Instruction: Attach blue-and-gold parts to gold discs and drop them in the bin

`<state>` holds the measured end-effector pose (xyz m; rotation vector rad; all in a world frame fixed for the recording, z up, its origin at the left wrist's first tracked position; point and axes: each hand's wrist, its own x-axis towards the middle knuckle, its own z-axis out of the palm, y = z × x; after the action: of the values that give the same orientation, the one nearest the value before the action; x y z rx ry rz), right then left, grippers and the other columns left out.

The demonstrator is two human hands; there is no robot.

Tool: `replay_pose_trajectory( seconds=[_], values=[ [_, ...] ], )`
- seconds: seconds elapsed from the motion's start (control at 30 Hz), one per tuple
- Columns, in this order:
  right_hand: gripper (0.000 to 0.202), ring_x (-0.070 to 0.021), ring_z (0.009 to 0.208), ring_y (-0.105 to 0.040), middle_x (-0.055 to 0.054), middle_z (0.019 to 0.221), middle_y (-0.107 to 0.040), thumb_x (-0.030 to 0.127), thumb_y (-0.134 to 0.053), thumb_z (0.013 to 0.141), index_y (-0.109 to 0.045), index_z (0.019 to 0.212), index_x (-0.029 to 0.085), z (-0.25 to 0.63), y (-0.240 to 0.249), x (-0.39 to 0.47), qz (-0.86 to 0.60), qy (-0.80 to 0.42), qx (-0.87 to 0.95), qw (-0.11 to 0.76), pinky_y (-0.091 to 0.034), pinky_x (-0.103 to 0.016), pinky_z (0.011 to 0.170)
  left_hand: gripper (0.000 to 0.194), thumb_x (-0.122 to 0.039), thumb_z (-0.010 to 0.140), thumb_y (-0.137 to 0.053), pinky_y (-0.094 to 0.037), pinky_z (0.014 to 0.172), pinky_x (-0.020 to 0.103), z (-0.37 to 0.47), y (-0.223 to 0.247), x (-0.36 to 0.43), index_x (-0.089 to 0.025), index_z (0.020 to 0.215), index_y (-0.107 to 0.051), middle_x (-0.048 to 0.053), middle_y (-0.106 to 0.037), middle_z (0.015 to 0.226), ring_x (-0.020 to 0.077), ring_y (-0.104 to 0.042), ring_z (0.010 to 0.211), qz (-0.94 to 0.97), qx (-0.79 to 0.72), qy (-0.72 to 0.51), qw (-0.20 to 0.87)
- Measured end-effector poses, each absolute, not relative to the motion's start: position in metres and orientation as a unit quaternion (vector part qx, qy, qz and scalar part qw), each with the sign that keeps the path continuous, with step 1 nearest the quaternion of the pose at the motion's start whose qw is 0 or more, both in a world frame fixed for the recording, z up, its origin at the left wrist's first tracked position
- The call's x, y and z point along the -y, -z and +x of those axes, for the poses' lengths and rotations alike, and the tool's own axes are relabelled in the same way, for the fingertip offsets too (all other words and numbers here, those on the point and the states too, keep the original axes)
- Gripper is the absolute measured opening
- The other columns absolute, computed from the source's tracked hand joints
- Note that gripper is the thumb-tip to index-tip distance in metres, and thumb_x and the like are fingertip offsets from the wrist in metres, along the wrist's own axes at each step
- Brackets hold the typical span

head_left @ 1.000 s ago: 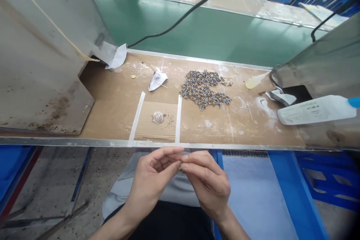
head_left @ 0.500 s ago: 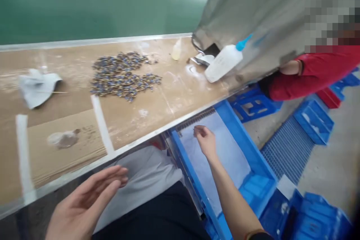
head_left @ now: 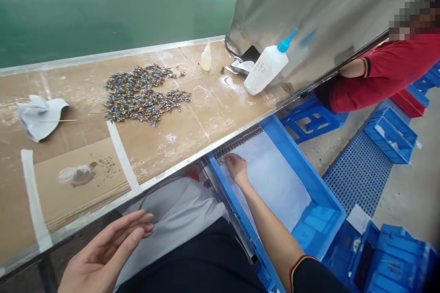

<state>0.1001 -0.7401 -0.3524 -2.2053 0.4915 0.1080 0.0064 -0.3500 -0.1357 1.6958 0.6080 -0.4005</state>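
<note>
My left hand point(head_left: 110, 252) hangs in front of the table edge, fingers apart and curved, holding nothing. My right hand point(head_left: 235, 167) is over the near left side of a blue tray point(head_left: 292, 155), its fingertips pinched together; what they hold is too small to make out. White paper point(head_left: 271, 174) lines the tray, and rows of small metal parts point(head_left: 240, 141) lie along its far end, just beyond my right hand. On the table, a pile of small blue and brass-coloured parts point(head_left: 140, 94) is spread out.
On the brown table point(head_left: 192, 132) are a white bottle with a blue tip point(head_left: 266, 69), a small bottle point(head_left: 206, 58), a crumpled cloth point(head_left: 44, 116) and a clear cup point(head_left: 75, 175). A person in a red sleeve point(head_left: 385, 78) sits beyond a metal panel point(head_left: 302, 18).
My right hand has moved left, closer to the tray's left wall and the rows of parts. My left hand stays nearly where it was, and the view has shifted slightly.
</note>
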Motion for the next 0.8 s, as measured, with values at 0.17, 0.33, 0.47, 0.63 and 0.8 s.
replay_pose_trajectory(
  seconds=[0.17, 0.33, 0.47, 0.63, 0.8],
  values=[
    [0.036, -0.0217, 0.095, -0.079, -0.005, 0.103, -0.083, 0.055, -0.077, 0.107, -0.080, 0.106, 0.019, 0.101, 0.341, 0.734, -0.876, -0.024, -0.189, 0.444, -0.065, -0.043, 0.099, 0.054, -0.058, 0.084, -0.098, -0.073, 0.103, 0.040, -0.004, 0.151, 0.337, -0.025, 0.125, -0.087, 0.011, -0.089, 0.124, 0.0359, -0.087, 0.110, 0.717, -0.258, 0.176, 0.623],
    [0.055, -0.0272, 0.073, -0.077, -0.008, 0.083, -0.083, 0.074, -0.075, 0.090, -0.083, 0.091, 0.020, 0.092, 0.309, 0.729, -0.865, 0.043, -0.189, 0.462, -0.060, -0.037, 0.072, 0.048, -0.057, 0.089, -0.094, -0.072, 0.100, 0.042, -0.006, 0.140, 0.335, -0.021, 0.121, -0.090, 0.014, -0.090, 0.118, 0.0331, -0.087, 0.101, 0.666, -0.257, 0.151, 0.684],
    [0.054, -0.0225, 0.063, -0.065, 0.000, 0.064, -0.067, 0.071, -0.066, 0.103, -0.078, 0.092, 0.020, 0.091, 0.251, 0.727, -0.846, 0.176, -0.216, 0.454, -0.050, -0.033, 0.065, 0.047, -0.059, 0.088, -0.094, -0.071, 0.097, 0.037, -0.007, 0.136, 0.329, -0.023, 0.117, -0.091, 0.011, -0.090, 0.114, 0.0302, -0.085, 0.100, 0.639, -0.292, 0.099, 0.705],
    [0.034, -0.0198, 0.075, -0.067, 0.000, 0.079, -0.071, 0.054, -0.072, 0.109, -0.080, 0.098, 0.023, 0.137, 0.154, 0.663, -0.849, 0.214, -0.048, 0.481, -0.054, -0.032, 0.077, 0.050, -0.063, 0.087, -0.094, -0.070, 0.099, 0.038, -0.012, 0.144, 0.320, -0.023, 0.117, -0.091, 0.010, -0.090, 0.114, 0.0310, -0.085, 0.103, 0.623, -0.295, 0.092, 0.718],
    [0.028, -0.0253, 0.099, -0.076, -0.008, 0.112, -0.082, 0.043, -0.061, 0.110, -0.082, 0.116, 0.024, 0.218, 0.128, 0.571, -0.899, 0.045, 0.170, 0.400, -0.061, -0.038, 0.092, 0.049, -0.064, 0.088, -0.092, -0.070, 0.102, 0.038, -0.025, 0.141, 0.308, -0.026, 0.118, -0.090, 0.008, -0.090, 0.116, 0.0312, -0.087, 0.103, 0.630, -0.298, 0.076, 0.713]
  ],
)
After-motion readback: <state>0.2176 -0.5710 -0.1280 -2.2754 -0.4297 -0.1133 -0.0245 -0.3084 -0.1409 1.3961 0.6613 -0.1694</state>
